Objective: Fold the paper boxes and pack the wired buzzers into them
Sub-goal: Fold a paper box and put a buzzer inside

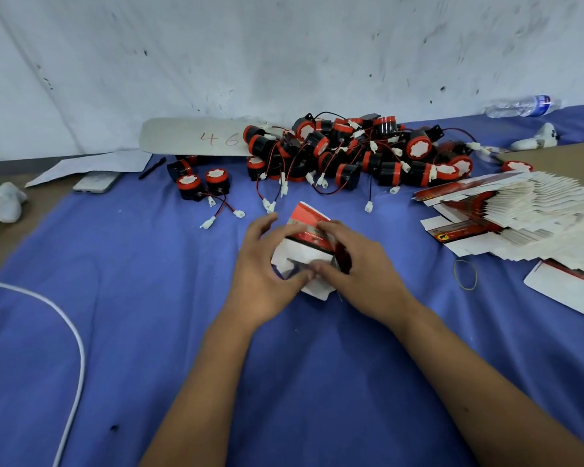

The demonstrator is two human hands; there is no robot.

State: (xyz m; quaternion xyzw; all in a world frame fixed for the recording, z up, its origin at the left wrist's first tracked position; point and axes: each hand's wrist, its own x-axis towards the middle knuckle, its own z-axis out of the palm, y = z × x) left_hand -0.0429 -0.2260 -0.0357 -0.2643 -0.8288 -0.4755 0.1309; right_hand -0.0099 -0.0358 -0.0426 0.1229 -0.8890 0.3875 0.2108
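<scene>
Both hands work on one paper box [309, 246] held just above a blue cloth [149, 298]. The left hand [263, 267] cups the box's left side, thumb curled against the white flaps at its near end, fingers [263, 224] loosely spread. The right hand [358, 267] clamps the box from the right, fingers wrapped over its red printed top. The box looks half formed, so the step in hand is judged to be folding; next, the near flaps likely need tucking shut, leaving the far end open for a buzzer.

Beyond the fingers lies a heap of wired buzzers [351, 153], black and red with white plugs. To the right of the fingers fans a stack of flat boxes [520, 217]; their print is too small to read. Beyond and left, a pale strip [189, 138] bears a handwritten red "46".
</scene>
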